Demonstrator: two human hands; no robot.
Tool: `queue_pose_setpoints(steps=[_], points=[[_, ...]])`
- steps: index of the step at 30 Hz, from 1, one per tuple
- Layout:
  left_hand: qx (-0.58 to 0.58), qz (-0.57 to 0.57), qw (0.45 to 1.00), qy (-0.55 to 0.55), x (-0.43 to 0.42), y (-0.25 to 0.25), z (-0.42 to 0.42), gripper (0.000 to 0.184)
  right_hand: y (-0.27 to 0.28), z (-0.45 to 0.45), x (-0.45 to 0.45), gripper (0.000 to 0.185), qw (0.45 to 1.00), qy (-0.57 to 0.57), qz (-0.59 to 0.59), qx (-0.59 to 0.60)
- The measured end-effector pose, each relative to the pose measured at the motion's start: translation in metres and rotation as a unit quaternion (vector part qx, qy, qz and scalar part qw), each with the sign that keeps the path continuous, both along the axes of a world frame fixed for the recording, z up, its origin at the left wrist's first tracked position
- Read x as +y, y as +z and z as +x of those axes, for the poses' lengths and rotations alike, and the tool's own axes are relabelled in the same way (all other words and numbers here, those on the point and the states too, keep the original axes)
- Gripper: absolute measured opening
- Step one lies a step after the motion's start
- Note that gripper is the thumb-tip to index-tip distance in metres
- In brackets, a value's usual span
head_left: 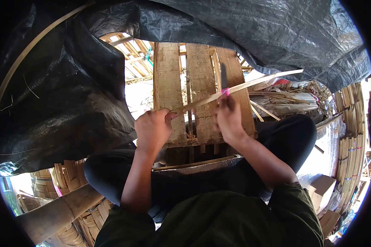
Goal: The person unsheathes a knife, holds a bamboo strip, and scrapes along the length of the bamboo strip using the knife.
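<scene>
Left hand closed round bamboo strip, slanting above plank worktop; right hand curled round knife, blade up.

The bare left hand is closed in a fist, knuckles up; the bare right hand, slightly higher, has curled fingers. Both bent forearms reach forward, converging.

The bench comprises three wooden planks laid side by side with gaps between, bearing fine straw-coloured scraps near the person's edge.
</scene>
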State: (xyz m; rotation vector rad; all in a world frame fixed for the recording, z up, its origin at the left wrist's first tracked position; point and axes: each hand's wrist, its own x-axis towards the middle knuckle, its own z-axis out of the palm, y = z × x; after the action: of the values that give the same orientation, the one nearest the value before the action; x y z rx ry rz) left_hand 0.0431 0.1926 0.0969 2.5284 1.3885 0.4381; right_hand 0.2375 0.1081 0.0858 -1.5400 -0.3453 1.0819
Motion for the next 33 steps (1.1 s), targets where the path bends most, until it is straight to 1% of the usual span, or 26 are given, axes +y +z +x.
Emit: queue_pose_setpoints(steps=[1, 2, 3, 4, 5, 6, 8, 9, 10, 12, 13, 14, 15, 16, 17, 18, 19, 20, 21, 22, 24, 25, 27, 29, 31, 33], points=[[0.013, 0.004, 1.000, -0.009, -0.002, 0.000, 0.002, 0.016, -0.004, -0.013, 0.000, 0.035, 0.985, 0.083, -0.118, -0.089], [0.026, 0.009, 0.999, -0.020, -0.003, 0.000, 0.004, 0.015, 0.001, -0.022, -0.002, 0.035, 0.986, 0.083, -0.118, -0.089], [0.026, 0.009, 0.999, -0.021, -0.002, -0.003, 0.003, 0.015, 0.011, -0.030, -0.005, 0.035, 0.977, 0.188, -0.098, -0.033], [-0.007, 0.011, 0.999, -0.029, 0.000, -0.008, 0.001, 0.016, 0.016, -0.033, -0.006, 0.035, 0.953, 0.291, -0.077, 0.024], [-0.040, 0.012, 0.998, -0.038, 0.001, -0.011, 0.000, 0.017, 0.011, -0.026, -0.002, 0.038, 0.958, 0.247, -0.102, 0.104], [-0.039, 0.012, 0.998, -0.040, 0.000, -0.008, 0.000, 0.017, 0.013, -0.014, 0.000, 0.038, 0.958, 0.246, -0.101, 0.106], [-0.009, 0.005, 1.000, -0.021, -0.001, -0.001, 0.000, 0.017, 0.018, 0.007, -0.001, 0.038, 0.973, 0.184, -0.030, 0.132], [-0.011, 0.005, 1.000, -0.021, -0.001, -0.002, 0.001, 0.017, 0.014, 0.003, 0.002, 0.030, 0.983, 0.086, -0.023, 0.160], [0.011, -0.014, 1.000, -0.017, -0.002, -0.002, 0.002, 0.011, 0.015, -0.005, 0.002, 0.030, 0.983, 0.087, -0.023, 0.158], [0.034, -0.031, 0.999, -0.015, -0.002, -0.004, 0.003, 0.010, 0.016, -0.027, -0.009, 0.028, 0.945, 0.282, -0.096, 0.140], [0.008, -0.003, 0.999, -0.032, 0.000, -0.006, 0.003, 0.012, 0.022, -0.034, -0.014, 0.030, 0.927, 0.305, -0.072, 0.206], [-0.017, 0.025, 0.998, -0.048, 0.000, -0.008, 0.002, 0.017, 0.025, -0.033, -0.015, 0.030, 0.927, 0.305, -0.071, 0.208], [-0.016, 0.025, 0.998, -0.048, -0.001, -0.007, 0.002, 0.017, 0.026, -0.029, -0.016, 0.031, 0.933, 0.303, -0.027, 0.191], [-0.028, -0.018, 0.999, -0.033, -0.002, -0.005, 0.002, 0.017, 0.027, -0.024, -0.016, 0.033, 0.937, 0.302, 0.018, 0.174], [-0.039, -0.062, 0.997, -0.018, -0.002, -0.003, 0.001, 0.016, 0.021, -0.013, -0.016, 0.037, 0.946, 0.284, 0.016, 0.157], [-0.039, -0.061, 0.997, -0.017, -0.002, 0.000, -0.001, 0.016, 0.037, -0.006, -0.015, 0.038, 0.963, 0.242, 0.008, 0.119], [-0.029, -0.072, 0.997, -0.013, -0.003, 0.004, -0.004, 0.016, 0.044, 0.000, -0.011, 0.036, 0.984, 0.170, -0.050, 0.033], [-0.020, -0.084, 0.996, -0.010, -0.002, 0.008, -0.005, 0.016, 0.036, 0.018, -0.012, 0.031, 0.968, 0.211, 0.003, -0.135], [-0.020, -0.084, 0.996, -0.011, -0.002, 0.012, -0.006, 0.016, 0.028, 0.040, -0.018, 0.026, 0.922, 0.243, 0.056, -0.297], [-0.004, -0.083, 0.997, 0.003, -0.001, 0.017, -0.007, 0.015, 0.031, 0.054, -0.022, 0.026, 0.922, 0.242, 0.056, -0.297], [0.013, -0.082, 0.996, 0.014, 0.003, 0.020, -0.009, 0.015, 0.044, 0.076, -0.030, 0.021, 0.827, 0.327, 0.114, -0.443], [0.007, -0.065, 0.998, 0.010, 0.005, 0.020, -0.011, 0.015, 0.049, 0.089, -0.034, 0.021, 0.828, 0.326, 0.114, -0.442], [0.003, -0.047, 0.999, 0.004, 0.009, 0.021, -0.015, 0.015, 0.056, 0.107, -0.039, 0.017, 0.803, 0.454, -0.053, -0.381], [-0.003, -0.040, 0.999, 0.005, 0.013, 0.021, -0.018, 0.016, 0.057, 0.110, -0.042, 0.014, 0.798, 0.451, -0.070, -0.394], [0.006, -0.025, 1.000, 0.006, 0.014, 0.023, -0.019, 0.016, 0.049, 0.112, -0.043, 0.015, 0.792, 0.447, -0.087, -0.406], [0.014, -0.008, 1.000, 0.006, 0.014, 0.024, -0.019, 0.017, 0.022, 0.111, -0.039, 0.018, 0.751, 0.391, -0.005, -0.531]])
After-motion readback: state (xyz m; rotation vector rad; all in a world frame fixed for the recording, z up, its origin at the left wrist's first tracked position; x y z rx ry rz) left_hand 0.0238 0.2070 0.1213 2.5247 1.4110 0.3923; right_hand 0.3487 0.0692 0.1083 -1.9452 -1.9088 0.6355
